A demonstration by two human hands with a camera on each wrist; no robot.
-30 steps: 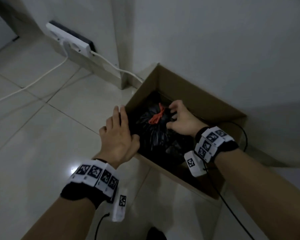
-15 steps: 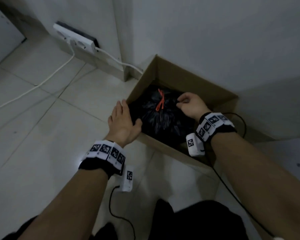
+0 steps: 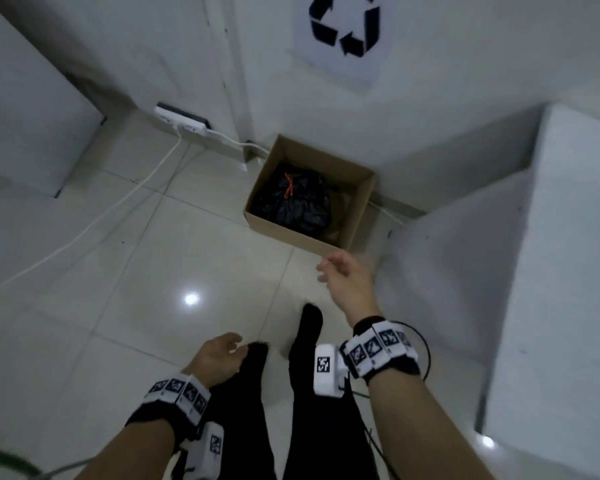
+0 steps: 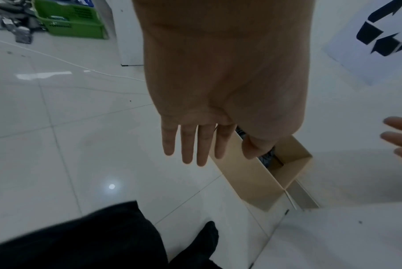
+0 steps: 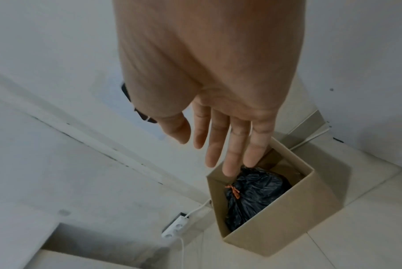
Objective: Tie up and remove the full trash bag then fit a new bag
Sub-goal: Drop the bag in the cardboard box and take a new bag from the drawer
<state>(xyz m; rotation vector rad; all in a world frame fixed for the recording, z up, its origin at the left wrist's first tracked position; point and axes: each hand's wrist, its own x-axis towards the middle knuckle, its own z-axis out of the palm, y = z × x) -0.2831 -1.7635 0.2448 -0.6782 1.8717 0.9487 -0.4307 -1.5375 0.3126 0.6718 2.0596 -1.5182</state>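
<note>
A black trash bag (image 3: pixel 296 199) (image 5: pixel 253 194), tied at its neck with an orange drawstring (image 3: pixel 289 185) (image 5: pixel 235 190), lies inside an open cardboard box (image 3: pixel 357 206) (image 5: pixel 285 222) (image 4: pixel 253 178) on the floor against the wall. My right hand (image 3: pixel 340 275) (image 5: pixel 213 145) hangs in the air on the near side of the box, fingers loose and spread, holding nothing. My left hand (image 3: pixel 222 355) (image 4: pixel 195 145) is low and close to my body beside my dark trouser legs, fingers straight, empty.
A white power strip (image 3: pixel 182 118) (image 5: pixel 174 228) with cables lies on the tiled floor left of the box. A recycling sign (image 3: pixel 345 32) hangs on the wall above. A large white block (image 3: pixel 551 271) stands right. A green crate (image 4: pixel 69 20) sits far off.
Both hands have left the box and the bag and pulled back toward my body. My head has risen well away from the box, which now looks small.
</note>
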